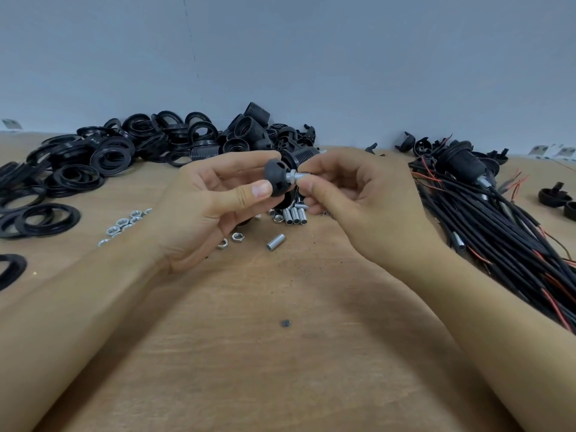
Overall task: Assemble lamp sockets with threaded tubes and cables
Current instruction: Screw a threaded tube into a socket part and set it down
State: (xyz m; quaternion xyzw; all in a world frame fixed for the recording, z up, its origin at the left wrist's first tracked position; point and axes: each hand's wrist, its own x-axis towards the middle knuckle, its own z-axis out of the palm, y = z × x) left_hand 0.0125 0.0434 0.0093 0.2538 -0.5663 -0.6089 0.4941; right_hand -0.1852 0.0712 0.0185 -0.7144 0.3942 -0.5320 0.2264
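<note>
Wood bench (280, 353); socket cap (278, 179) btwn grips

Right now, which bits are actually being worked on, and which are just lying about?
In hand: black socket cap in the left hand; threaded tube, with a nut, pinched by the right hand.

Lying about: black rings, loose nuts, spare tubes, cables.

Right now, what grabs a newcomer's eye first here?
The two hands at centre: the left hand holds a black socket cap while the right hand pinches the threaded tube sticking out of it. Behind left sprawls a pile of black rings; at right lies a bundle of black cables.
</note>
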